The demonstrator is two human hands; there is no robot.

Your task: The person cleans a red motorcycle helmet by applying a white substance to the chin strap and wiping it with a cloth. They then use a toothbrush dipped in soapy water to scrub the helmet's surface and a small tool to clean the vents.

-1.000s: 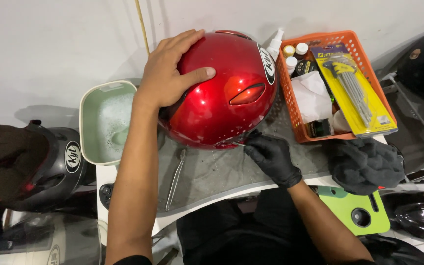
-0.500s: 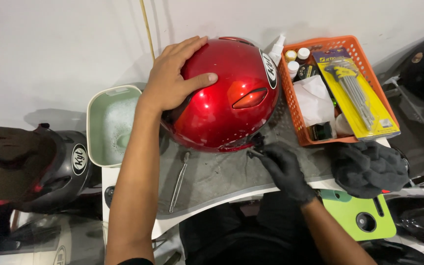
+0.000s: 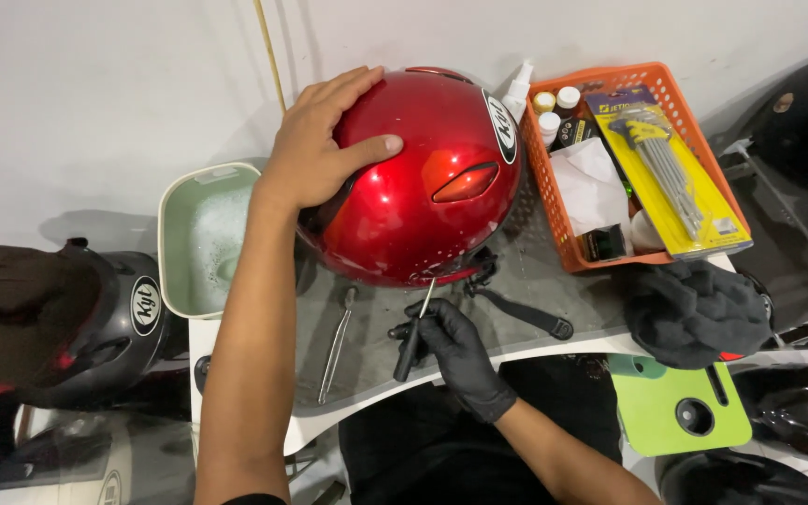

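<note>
A glossy red helmet (image 3: 432, 187) rests on a grey mat on the small white table (image 3: 254, 411). My bare left hand (image 3: 315, 154) lies flat on its top left side, fingers spread, holding it steady. My right hand (image 3: 455, 346), in a black glove, grips a black-handled screwdriver (image 3: 413, 337) whose thin metal tip points up at the helmet's lower rim. A black chin strap (image 3: 521, 313) trails from under the helmet to the right.
Metal tweezers (image 3: 337, 346) lie on the mat left of the screwdriver. A pale green tub (image 3: 200, 238) of soapy water stands at left, an orange basket (image 3: 638, 168) of tools and bottles at right, a black cloth (image 3: 694, 313) below it. Other helmets (image 3: 95, 318) surround the table.
The right hand has drawn back toward me and now holds the screwdriver upright, tip at the helmet's rim. The left hand has stayed on the helmet.
</note>
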